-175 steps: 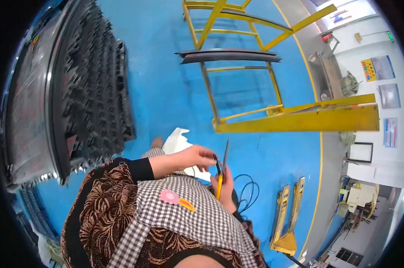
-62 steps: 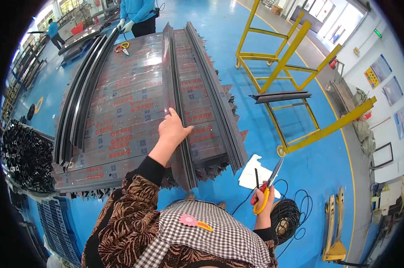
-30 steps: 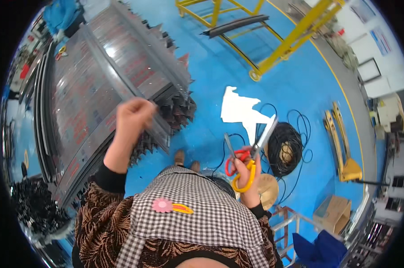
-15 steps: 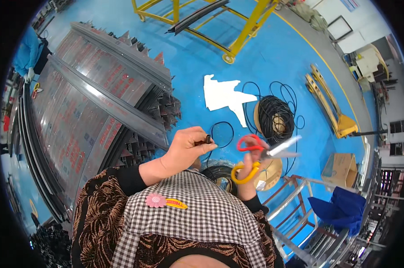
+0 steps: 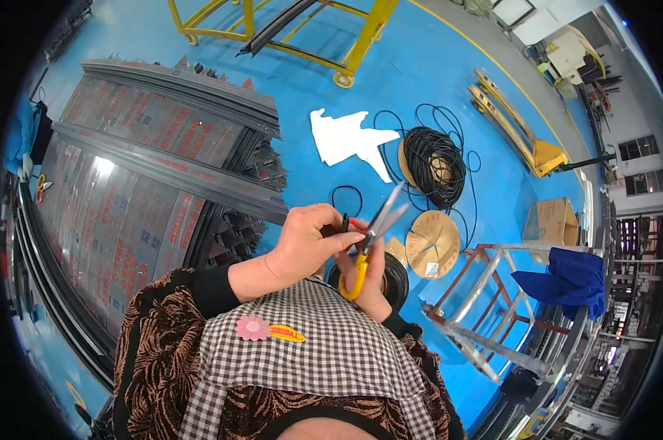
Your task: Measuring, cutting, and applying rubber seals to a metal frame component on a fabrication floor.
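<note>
Right hand (image 5: 368, 282) grips the yellow-handled scissors (image 5: 372, 238), blades slightly parted, pointing up and away from the body. Left hand (image 5: 309, 238) is closed around a thin black cord (image 5: 344, 220), held just beside the blades above the blue floor (image 5: 434, 95). Black cord coil (image 5: 434, 165) lies on the floor beyond the hands.

Relative to the black cable coil (image 5: 434, 165): bare blue floor (image 5: 419, 66) lies open beyond it; the stacked metal profiles (image 5: 163, 161) block the left, a pallet jack (image 5: 518, 136) and metal ladder (image 5: 485, 308) the right.
</note>
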A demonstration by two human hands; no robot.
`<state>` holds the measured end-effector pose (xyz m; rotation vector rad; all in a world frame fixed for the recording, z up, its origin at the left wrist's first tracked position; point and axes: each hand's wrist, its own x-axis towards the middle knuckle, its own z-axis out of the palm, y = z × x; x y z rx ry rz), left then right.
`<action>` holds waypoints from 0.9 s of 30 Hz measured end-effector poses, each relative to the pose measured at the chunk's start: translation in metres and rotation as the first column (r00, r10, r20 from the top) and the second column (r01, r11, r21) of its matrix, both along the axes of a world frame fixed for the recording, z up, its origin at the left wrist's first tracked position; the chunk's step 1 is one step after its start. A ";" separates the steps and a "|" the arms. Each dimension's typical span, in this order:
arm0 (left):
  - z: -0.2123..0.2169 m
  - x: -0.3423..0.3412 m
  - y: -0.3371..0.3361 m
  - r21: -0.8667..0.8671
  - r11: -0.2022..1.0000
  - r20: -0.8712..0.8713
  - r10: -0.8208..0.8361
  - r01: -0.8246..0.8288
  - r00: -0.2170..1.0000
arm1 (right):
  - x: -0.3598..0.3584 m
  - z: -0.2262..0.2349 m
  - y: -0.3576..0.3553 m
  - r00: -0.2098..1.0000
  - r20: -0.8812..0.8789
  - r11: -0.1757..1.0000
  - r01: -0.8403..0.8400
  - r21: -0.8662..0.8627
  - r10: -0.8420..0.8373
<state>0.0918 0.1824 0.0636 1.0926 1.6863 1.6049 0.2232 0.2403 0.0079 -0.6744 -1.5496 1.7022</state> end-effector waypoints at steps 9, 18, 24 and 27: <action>-0.010 0.002 -0.005 -0.166 0.986 0.443 0.049 0.029 0.895 | 0.012 -0.005 0.011 0.961 0.039 0.945 -0.261 -0.197 0.274; -0.046 0.005 -0.071 0.089 0.982 -0.103 -0.159 0.168 0.982 | -0.012 -0.010 0.104 0.784 0.170 0.792 -0.610 0.034 0.597; -0.059 0.009 -0.116 -0.040 0.990 0.002 0.138 -0.137 0.990 | -0.187 0.056 0.101 0.665 0.485 0.384 -0.735 0.558 0.567; -0.055 0.006 -0.128 -0.066 0.947 0.039 0.316 -0.313 0.948 | -0.281 0.034 0.064 0.593 0.672 0.185 -0.794 0.579 0.443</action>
